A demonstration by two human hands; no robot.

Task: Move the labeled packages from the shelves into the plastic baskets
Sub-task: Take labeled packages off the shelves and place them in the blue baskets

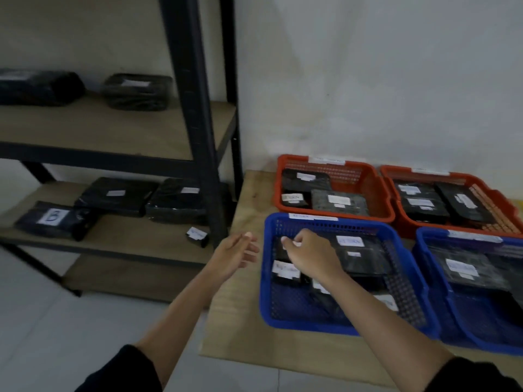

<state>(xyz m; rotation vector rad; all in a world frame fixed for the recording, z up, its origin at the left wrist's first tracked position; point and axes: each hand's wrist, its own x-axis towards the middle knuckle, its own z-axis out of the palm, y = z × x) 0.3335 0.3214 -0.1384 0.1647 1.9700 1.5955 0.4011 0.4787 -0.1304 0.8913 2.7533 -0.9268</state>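
Black wrapped packages with white labels lie on the metal shelf unit at left: one marked "B" (53,217), two larger ones (116,195) (178,199) and a small one (197,236) on the middle shelf. Two more (36,86) (137,91) lie on the shelf above. My right hand (308,251) reaches into the near-left blue basket (266,278). Its fingers are pinched on a small black labeled package (283,250) at the basket's back left. My left hand (236,257) hovers open between shelf and basket, holding nothing.
Several baskets stand on a low wooden table (240,321): a second blue one (475,236) at right, and two red ones (285,162) (430,172) behind, all holding labeled packages. A dark shelf post (198,123) stands close to the table's left edge. White wall behind, pale tiled floor below.
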